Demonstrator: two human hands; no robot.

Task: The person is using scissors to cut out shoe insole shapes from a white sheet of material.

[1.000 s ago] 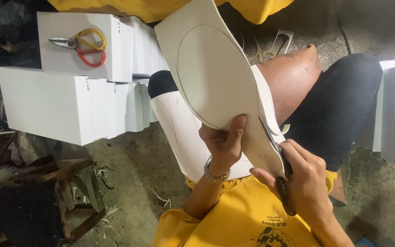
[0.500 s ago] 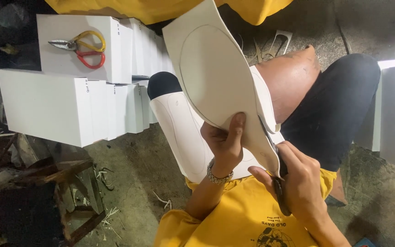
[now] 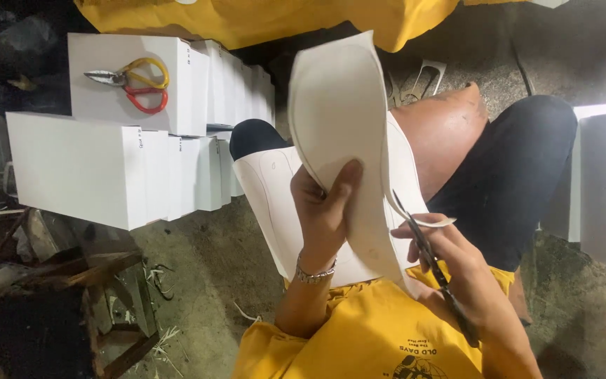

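While gripped, smooth curved white sheet (image 3: 341, 112), dark slim scissors (image 3: 429, 260).

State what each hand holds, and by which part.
Left hand pinches the white sheet at its lower edge. Right hand grips the scissors by the handles.
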